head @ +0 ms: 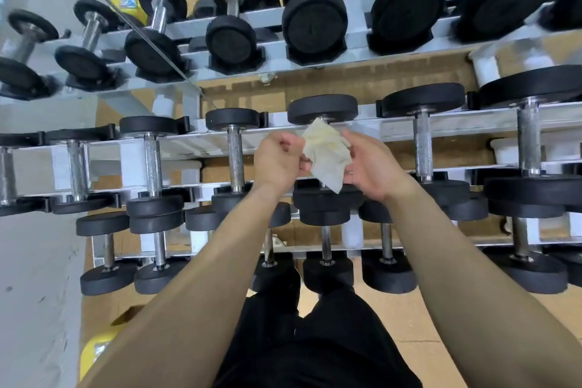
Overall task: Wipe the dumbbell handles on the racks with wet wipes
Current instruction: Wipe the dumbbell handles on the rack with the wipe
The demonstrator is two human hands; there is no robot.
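A crumpled pale wet wipe (327, 154) is held between both hands above the top tier of the dumbbell rack (195, 142). My left hand (278, 159) pinches its left edge with curled fingers. My right hand (374, 168) holds its right side between thumb and fingers. The wipe and hands cover the handle of one black dumbbell (322, 109). To the left, the knurled steel handle (235, 157) of the neighbouring dumbbell is bare; to the right another handle (422, 148) is bare too.
A lower tier (371, 247) holds several more black dumbbells near my legs. A mirror (283, 22) behind the rack reflects the dumbbells and the wipe. A grey wall (37, 255) bounds the left. A yellow object (94, 353) lies on the floor at lower left.
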